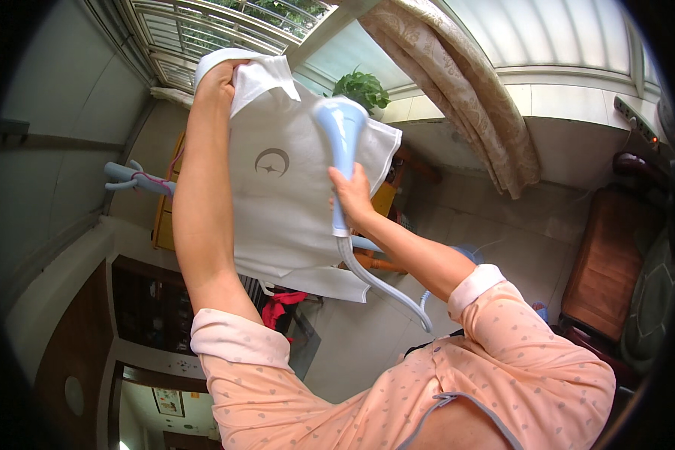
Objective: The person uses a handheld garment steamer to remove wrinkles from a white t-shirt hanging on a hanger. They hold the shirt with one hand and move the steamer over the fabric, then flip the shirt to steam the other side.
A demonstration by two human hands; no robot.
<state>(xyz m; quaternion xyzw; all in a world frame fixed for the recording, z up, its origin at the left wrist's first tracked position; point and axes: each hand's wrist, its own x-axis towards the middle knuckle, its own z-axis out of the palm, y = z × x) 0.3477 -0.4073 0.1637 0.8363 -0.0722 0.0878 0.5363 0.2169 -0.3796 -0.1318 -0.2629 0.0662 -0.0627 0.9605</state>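
Observation:
My left hand (220,80) grips the edge of a white garment (281,225) at its upper left, with a flap of cloth folded over the fingers. The garment is spread out in front of me and bears a grey crescent-and-star print. My right hand (353,194) is wrapped around the handle of a light blue garment steamer head (344,132). The head lies over the garment's right part; whether it touches the cloth I cannot tell. From the handle's lower end a grey ribbed hose (379,289) curves down to the right.
A light blue pole with hooks (138,177) and a pink cord sticks out behind my left forearm. A green potted plant (361,89) and a patterned curtain (455,95) are by the window. A brown seat (612,261) stands right, below a power strip (637,121). Red cloth (281,308) hangs below the garment.

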